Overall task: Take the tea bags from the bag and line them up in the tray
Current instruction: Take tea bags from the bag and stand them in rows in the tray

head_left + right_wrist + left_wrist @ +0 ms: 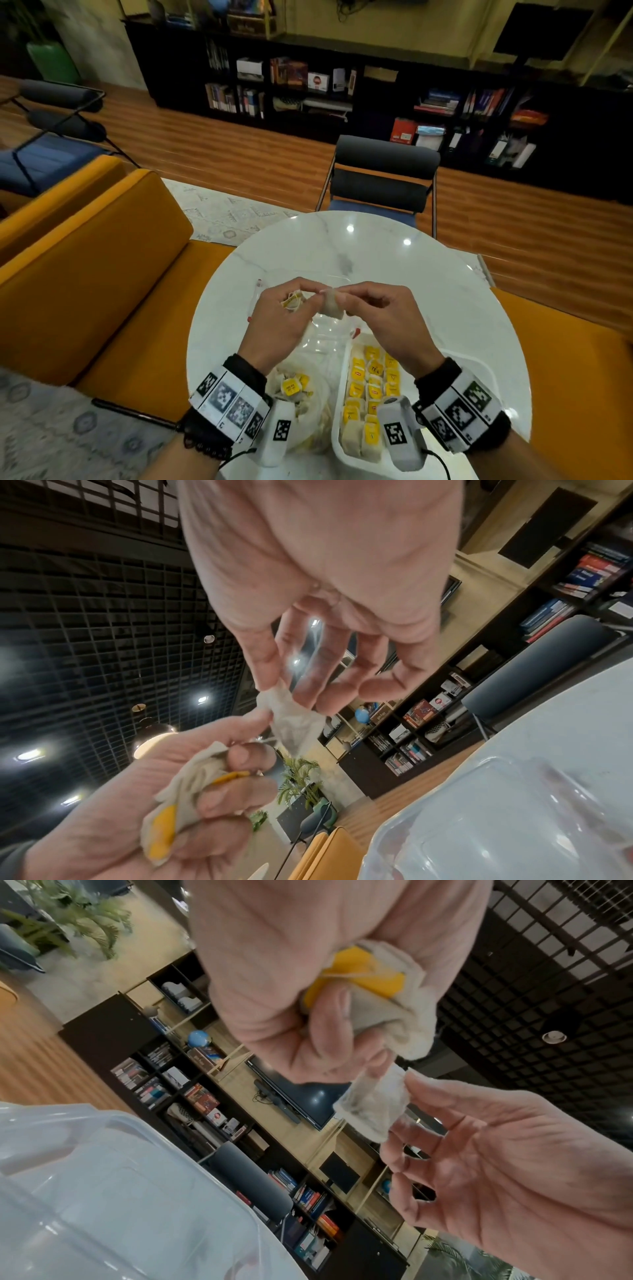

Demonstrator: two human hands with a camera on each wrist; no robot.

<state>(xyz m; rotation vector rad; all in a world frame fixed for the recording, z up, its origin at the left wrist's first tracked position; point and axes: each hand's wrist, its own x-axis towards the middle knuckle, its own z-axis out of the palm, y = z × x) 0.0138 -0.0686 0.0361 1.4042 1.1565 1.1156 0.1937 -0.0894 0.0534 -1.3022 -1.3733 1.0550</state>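
Left hand clutches bunched tea bags; right hand pinches one tea bag.

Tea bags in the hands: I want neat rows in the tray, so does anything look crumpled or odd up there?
Yes. The left hand grips a scrunched bunch of tea bags, yellow tags folded in. The right hand pinches one tea bag by a corner; it hangs creased. Rows in the tray look orderly.

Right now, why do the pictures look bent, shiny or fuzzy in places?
Head view: wide lens bows the floor and shelves; ceiling lights glare on the white table. Left wrist view: the clear lid is a close blur. Right wrist view: the left hand looks soft, lamps flare.
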